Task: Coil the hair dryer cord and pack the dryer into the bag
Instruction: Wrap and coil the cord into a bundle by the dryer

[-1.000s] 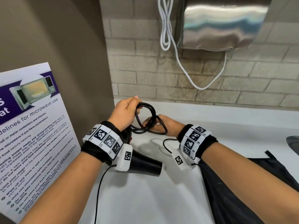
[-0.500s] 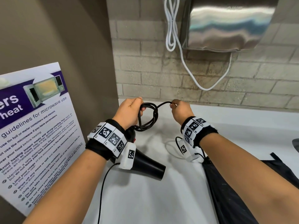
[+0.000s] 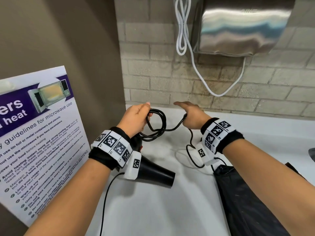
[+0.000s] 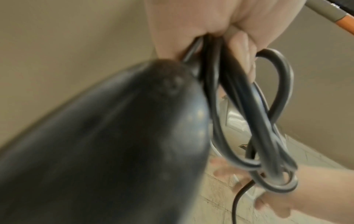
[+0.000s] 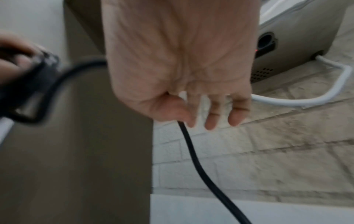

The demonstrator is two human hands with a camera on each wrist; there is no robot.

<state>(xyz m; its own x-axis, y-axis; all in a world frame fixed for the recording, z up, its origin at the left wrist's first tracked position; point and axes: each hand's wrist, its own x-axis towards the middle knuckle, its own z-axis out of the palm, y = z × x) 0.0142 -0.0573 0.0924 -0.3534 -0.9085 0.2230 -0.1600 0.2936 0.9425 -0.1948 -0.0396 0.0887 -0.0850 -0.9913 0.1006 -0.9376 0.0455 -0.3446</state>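
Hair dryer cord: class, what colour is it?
Black cord; clearest in the head view.

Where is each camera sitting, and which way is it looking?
Head: on the head, looking down at the counter; both forearms, left hand, right hand show.
Left wrist: along the left hand at the hair dryer and coiled cord.
Right wrist: along the right hand towards the brick wall; the cord runs from its thumb side.
All three share the black cord.
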